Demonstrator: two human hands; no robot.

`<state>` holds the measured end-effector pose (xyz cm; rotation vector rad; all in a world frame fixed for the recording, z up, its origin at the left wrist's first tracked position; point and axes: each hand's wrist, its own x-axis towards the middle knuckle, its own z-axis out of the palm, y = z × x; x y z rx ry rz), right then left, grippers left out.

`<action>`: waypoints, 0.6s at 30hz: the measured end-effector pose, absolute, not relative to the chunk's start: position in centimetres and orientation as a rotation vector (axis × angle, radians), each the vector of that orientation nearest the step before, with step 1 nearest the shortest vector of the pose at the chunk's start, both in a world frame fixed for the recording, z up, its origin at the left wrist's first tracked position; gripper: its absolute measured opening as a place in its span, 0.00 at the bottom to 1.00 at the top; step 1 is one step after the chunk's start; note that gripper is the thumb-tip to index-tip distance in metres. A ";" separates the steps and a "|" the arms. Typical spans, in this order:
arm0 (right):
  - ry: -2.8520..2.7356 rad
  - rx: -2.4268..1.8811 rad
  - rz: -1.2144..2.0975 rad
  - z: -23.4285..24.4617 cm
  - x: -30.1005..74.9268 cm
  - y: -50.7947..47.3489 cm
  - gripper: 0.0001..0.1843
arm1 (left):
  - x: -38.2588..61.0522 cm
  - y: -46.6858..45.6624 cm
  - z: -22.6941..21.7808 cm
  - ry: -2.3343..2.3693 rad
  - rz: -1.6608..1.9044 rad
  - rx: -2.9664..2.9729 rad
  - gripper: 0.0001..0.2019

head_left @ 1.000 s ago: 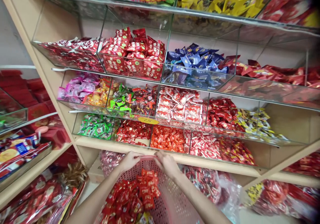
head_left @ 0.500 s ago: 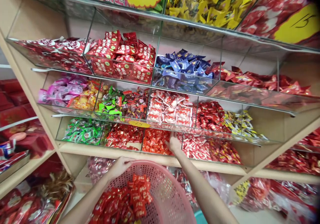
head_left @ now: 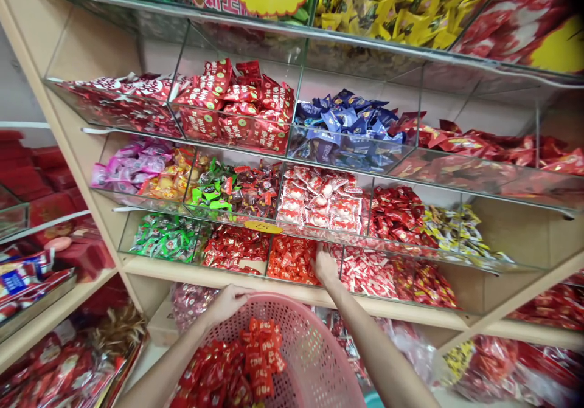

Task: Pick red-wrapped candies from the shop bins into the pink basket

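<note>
Held at the bottom centre is a pink perforated plastic basket [head_left: 314, 341], tilted toward me. My left hand [head_left: 230, 303] is closed on its far left rim. Red wrapped candies [head_left: 219, 365] fill the basket's left side, with brighter orange-red wrapped candies [head_left: 261, 356] heaped beside them. My right hand [head_left: 326, 266] reaches over the basket into the lowest shelf row, at the right edge of a bin of orange-red candies [head_left: 292, 261]. Its fingertips are hidden, so what they hold does not show. Just right of that hand lie pink-and-white wrapped candies [head_left: 367, 271].
Clear dividers split the wooden shelf [head_left: 292, 283] into bins. Above are white-and-red candies [head_left: 319, 198], blue packets [head_left: 347, 122] and yellow packets [head_left: 401, 6]. A yellow price tag [head_left: 263, 227] hangs above the lowest row. Bagged goods [head_left: 497, 365] lie below at the right.
The view has shifted, so the shelves sit slightly farther right. My right hand stays at the orange-red candy bin, its fingers now less visible. My left hand still holds the basket rim.
</note>
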<state>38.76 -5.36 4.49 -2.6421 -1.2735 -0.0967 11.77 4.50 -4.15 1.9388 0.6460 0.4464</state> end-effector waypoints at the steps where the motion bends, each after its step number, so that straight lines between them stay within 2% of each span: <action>1: -1.281 -2.635 -0.099 4.5 38.7 -5.5 0.25 | 11.8 4.5 -4.0 0.649 0.446 1.938 0.18; 9: -1.248 -2.496 -0.174 4.7 38.6 -6.4 0.21 | 11.9 4.0 -3.0 0.634 0.448 1.975 0.17; 13: -1.252 -2.135 -0.178 4.6 37.6 -7.6 0.20 | 11.9 4.1 -3.2 0.631 0.448 1.962 0.17; 18: -1.142 -1.655 0.043 3.2 32.0 -11.6 0.21 | 11.9 4.5 -3.8 0.633 0.465 1.907 0.17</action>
